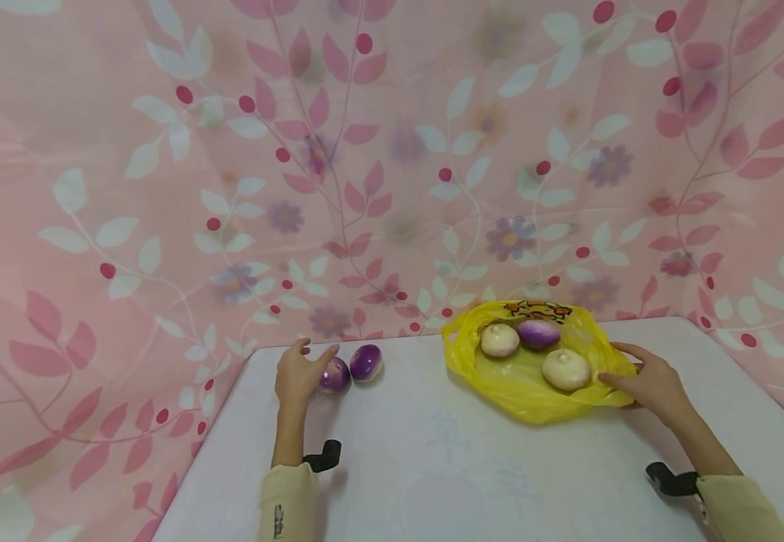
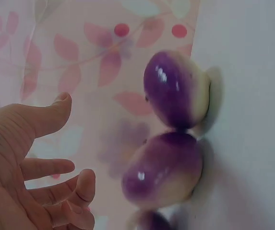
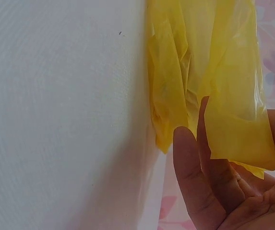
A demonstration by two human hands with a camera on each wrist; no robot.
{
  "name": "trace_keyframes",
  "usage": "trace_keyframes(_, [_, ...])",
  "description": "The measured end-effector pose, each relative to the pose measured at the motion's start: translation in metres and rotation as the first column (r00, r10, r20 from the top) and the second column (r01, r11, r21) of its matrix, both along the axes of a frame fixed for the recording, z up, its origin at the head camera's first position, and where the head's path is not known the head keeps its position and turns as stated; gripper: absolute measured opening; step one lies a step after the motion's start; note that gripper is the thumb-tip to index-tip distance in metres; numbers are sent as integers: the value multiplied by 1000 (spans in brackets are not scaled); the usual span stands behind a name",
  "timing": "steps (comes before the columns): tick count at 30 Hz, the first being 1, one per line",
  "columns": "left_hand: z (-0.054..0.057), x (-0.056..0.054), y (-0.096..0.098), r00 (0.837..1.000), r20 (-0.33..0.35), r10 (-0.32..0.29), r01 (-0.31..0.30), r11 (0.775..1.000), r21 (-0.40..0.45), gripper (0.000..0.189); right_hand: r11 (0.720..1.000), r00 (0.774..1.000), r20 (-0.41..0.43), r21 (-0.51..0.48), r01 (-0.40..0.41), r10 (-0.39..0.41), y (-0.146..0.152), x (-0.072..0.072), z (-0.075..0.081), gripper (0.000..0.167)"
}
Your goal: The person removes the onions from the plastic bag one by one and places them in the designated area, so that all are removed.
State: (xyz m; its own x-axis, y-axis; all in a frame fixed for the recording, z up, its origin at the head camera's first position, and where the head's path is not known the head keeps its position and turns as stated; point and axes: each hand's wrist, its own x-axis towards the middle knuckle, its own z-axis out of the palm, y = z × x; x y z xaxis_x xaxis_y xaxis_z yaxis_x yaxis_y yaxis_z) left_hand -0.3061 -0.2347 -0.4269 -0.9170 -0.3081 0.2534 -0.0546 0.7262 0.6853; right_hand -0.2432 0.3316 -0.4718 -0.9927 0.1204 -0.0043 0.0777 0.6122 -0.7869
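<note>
A crumpled, translucent yellow plastic bag [image 1: 527, 406] rests near the far edge of the white-covered desk [image 1: 398, 429], towards its far right corner. Dark and orange print [image 1: 537, 310] marks its back rim, too small to read; faint blue characters [image 1: 449, 435] on the desk are unreadable. The bag's mouth faces up, long axis roughly left to right. Inside sit two round cream turnip-like vegetables [image 1: 565, 370], stubs upward, and a glossy purple one [image 1: 538, 333] lying lengthwise left to right.

The right hand [image 1: 656, 385] loosely holds the bag's right rim between thumb and fingers. Near the far left corner, the left hand [image 1: 294, 376] is spread, gripping nothing, beside glossy purple-and-white oval turnips [image 1: 367, 363].
</note>
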Motion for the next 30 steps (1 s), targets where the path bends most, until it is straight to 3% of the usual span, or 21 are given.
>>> trace_keyframes(9, [1, -8, 34, 994, -37, -100, 100, 995, 14, 69, 1000, 1000, -16, 0, -4, 4, -1, 1, 1, 84])
trace_keyframes(20, [-1, -10, 78, 977, -107, -182, 191, 979, 77, 66, 1000, 1000, -5, -6, -11, 11, -2, 2, 0, 84])
trace_keyframes(30, [-6, -12, 121, 969, -90, -231, 234, 972, 21, 61, 1000, 1000, -26, -9, -14, 14, -1, 1, -2, 82])
